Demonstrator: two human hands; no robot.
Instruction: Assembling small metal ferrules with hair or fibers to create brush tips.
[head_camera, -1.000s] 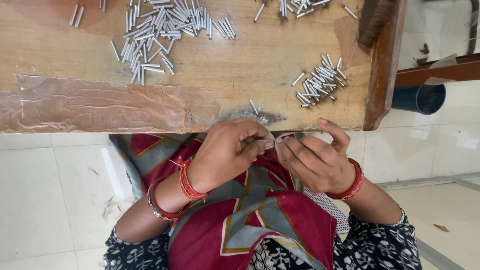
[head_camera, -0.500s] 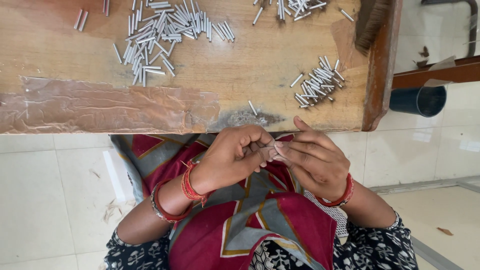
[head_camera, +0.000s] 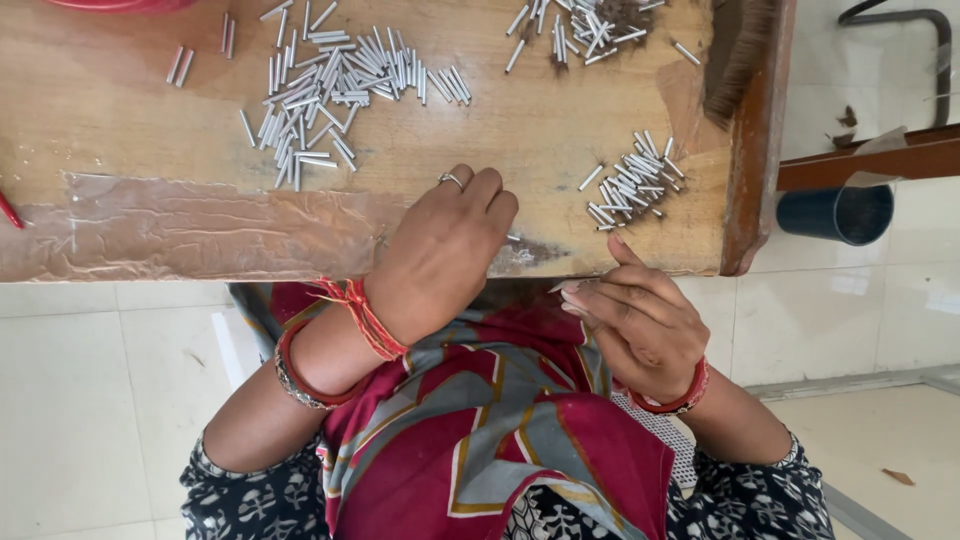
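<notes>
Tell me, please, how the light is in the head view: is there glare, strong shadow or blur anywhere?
Head view: soft, even daylight and only faint shadows under the left hand and right hand; mild sheen on the clear tape along the wooden table edge; the metal tubes glint slightly; everything is sharp, without visible motion blur.

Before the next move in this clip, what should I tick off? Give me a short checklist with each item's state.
1. Left hand on the wooden table: ok, it lies at the near edge.
2. Left fingers gripping a tube: cannot tell, the fingertips are hidden.
3. Right hand off the table: ok, over the lap.
4. Right fingers holding a tube: cannot tell, only a pale sliver shows.
5. Small tube pile beside the right hand: ok.
6. Large tube pile fully on the table: ok.
</notes>
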